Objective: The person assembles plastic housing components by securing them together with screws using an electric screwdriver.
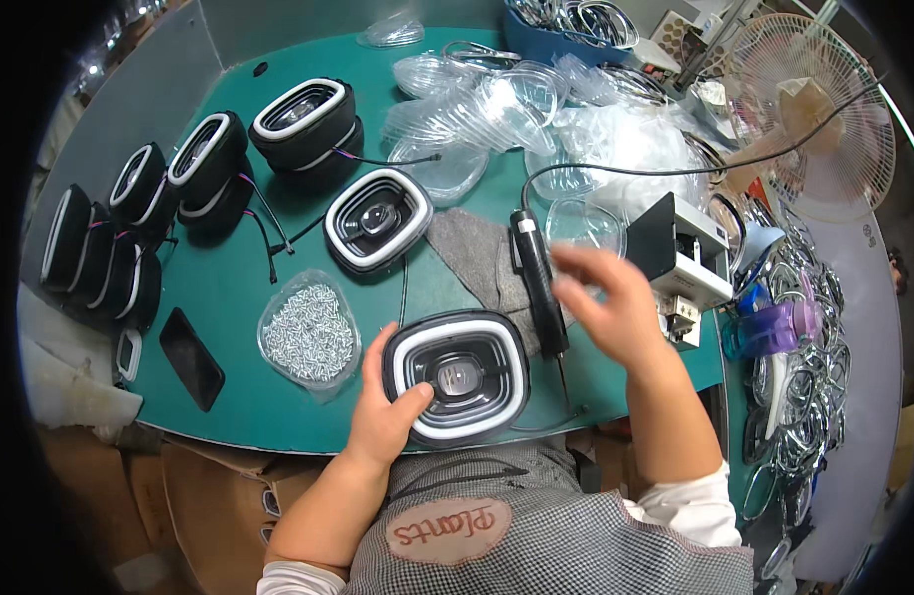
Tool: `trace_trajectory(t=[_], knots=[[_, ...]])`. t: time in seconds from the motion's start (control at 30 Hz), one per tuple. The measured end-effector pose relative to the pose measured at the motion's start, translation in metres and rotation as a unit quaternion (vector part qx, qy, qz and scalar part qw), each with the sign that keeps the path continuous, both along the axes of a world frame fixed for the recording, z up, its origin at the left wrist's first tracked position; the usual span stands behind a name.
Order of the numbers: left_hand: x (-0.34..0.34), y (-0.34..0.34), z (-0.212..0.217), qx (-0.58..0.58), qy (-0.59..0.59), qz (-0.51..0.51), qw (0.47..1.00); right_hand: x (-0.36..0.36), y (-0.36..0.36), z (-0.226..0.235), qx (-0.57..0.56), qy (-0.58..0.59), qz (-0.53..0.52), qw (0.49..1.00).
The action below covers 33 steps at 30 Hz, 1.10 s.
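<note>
My left hand [382, 412] grips the left side of a black lamp unit [506, 387] at the table's near edge, thumb over its pale ring and fingers along its outer side. A clear lens shows at the lamp's centre. Just right of a black electric screwdriver [541, 288] is my right hand [615, 307], fingers apart and reaching toward it; I see nothing in that hand. The screwdriver lies on a grey cloth [467, 253], its thin bit pointing toward me. Left of the lamp is a clear tray of small silver screws [311, 330].
More lamp units [313, 129] with wires stand at the back left, and one lamp [377, 218] lies mid-table. A dark phone [192, 359] is at left. Clear plastic covers [477, 109] pile up behind. A small power box [680, 253], purple bottle [774, 327] and fan [814, 109] are at right.
</note>
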State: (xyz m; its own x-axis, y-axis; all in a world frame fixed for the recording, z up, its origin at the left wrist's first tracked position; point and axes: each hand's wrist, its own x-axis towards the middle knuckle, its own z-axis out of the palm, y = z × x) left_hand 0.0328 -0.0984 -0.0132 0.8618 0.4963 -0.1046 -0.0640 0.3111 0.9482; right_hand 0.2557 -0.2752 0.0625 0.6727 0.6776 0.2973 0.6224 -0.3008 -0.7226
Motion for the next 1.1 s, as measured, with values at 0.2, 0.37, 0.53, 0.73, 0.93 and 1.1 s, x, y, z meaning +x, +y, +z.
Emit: trace_trajectory(t=[0.2,0.37,0.53,0.73,0.93,1.1], knots=[[-0.004,-0.001,0.003,0.011,-0.002,-0.013,1.0,0.105,0.095,-0.018,0.049,-0.188,-0.095,0.976],[-0.005,0.001,0.004,0.02,0.0,-0.022,1.0,0.144,0.144,-0.013,0.059,-0.069,-0.146,0.985],[-0.005,0.003,0.005,0.02,0.006,-0.017,1.0,0.15,0.157,-0.004,-0.008,-0.007,-0.162,0.987],[-0.005,0.002,0.002,0.03,-0.009,-0.028,0.999,0.138,0.126,0.017,0.133,-0.119,-0.183,0.967],[-0.005,0.001,-0.002,0.024,-0.004,-0.018,1.0,0.075,0.073,0.055,0.314,0.2,-0.066,0.926],[-0.007,-0.005,-0.002,0.003,0.005,0.022,1.0,-0.01,0.007,0.029,0.436,0.425,-0.031,0.793]])
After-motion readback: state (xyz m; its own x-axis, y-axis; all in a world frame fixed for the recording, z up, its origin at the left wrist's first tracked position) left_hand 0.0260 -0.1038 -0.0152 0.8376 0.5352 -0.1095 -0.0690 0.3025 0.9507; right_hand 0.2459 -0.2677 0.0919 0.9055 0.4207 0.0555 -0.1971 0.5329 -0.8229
